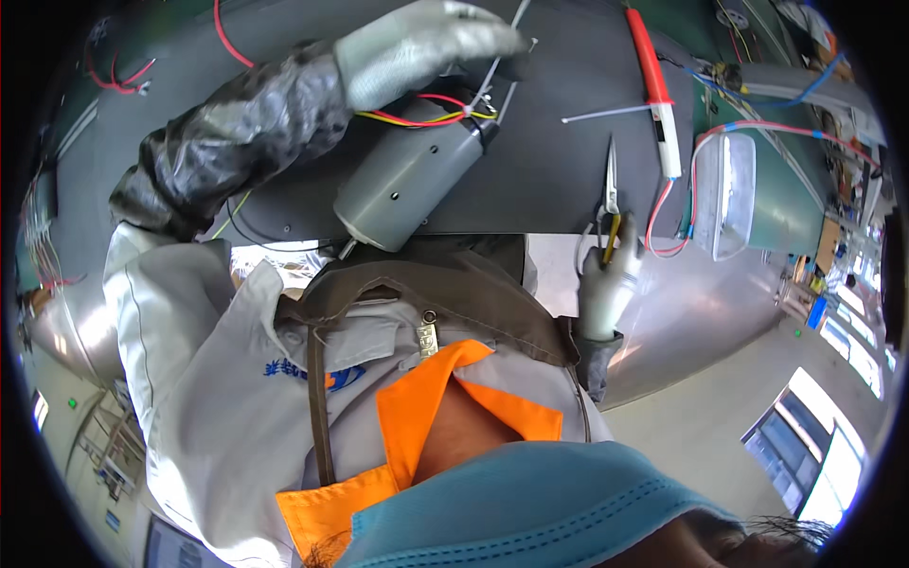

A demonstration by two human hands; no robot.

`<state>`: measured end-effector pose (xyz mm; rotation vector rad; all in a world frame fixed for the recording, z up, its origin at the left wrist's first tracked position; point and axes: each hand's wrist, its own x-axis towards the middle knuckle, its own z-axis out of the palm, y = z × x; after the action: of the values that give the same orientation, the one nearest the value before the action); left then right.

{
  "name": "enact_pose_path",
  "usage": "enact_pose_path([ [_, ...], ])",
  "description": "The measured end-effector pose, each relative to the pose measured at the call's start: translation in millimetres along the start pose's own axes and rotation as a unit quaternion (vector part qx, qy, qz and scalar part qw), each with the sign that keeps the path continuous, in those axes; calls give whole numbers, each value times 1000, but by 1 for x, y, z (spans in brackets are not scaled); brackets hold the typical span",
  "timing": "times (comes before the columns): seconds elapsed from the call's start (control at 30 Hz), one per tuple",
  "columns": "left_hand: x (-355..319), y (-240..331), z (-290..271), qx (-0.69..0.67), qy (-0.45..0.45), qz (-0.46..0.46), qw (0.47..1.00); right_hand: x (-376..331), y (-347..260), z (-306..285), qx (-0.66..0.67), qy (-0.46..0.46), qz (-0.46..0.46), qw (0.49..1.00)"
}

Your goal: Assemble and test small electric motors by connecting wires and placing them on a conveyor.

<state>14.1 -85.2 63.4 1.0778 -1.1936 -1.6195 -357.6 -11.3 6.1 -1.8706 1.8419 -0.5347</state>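
Observation:
My left hand (426,52), in a pale glove, is over the far end of a grey cylindrical motor (407,175). Its fingers stretch to the right, slightly blurred; the thumb and whatever is under the palm are hidden. Red and yellow wires (417,121) run across the motor's end, bundled by a white cable tie (490,80) whose long tail sticks up near my fingertips. Low at the table's front edge, my right hand (611,284), also gloved, is closed around the handles of a pair of scissors (611,185) with the blades pointing away from me.
On the dark table (559,199) lies a red and white pen-shaped tool (651,80) with a cord. Touching it is a loose white cable tie (606,113). A clear plastic box (729,194) stands at the right, with red and blue wires around it. Red leads (118,80) lie far left.

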Motion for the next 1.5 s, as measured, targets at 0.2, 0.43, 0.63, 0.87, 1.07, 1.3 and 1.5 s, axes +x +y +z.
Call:
enact_pose_path([
  [0.2, 5, -38, -33, -263, -13, 21, 964, 25, -48, -18, 486, -189, 16, 853],
  [0.43, 8, -47, -39, -88, -1, 95, 992, 70, -120, 2, 39, -310, -208, 927],
  [0.63, 4, -48, -56, 353, 67, 454, 815, 68, -155, -12, -88, -302, -261, 913],
  [0.87, -100, 29, -43, 34, -372, 389, 842, 95, -95, -5, -244, -33, -387, 888],
  [1.07, -114, -47, -9, 513, 67, 274, 811, 69, -130, 31, 186, -510, 49, 839],
  [1.3, 20, -90, -24, 452, 445, 411, 655, 162, -158, 88, 271, -287, -140, 908],
  [1.5, 137, -33, -140, 99, 189, 7, 977, 169, -189, 49, 428, -292, -129, 845],
])
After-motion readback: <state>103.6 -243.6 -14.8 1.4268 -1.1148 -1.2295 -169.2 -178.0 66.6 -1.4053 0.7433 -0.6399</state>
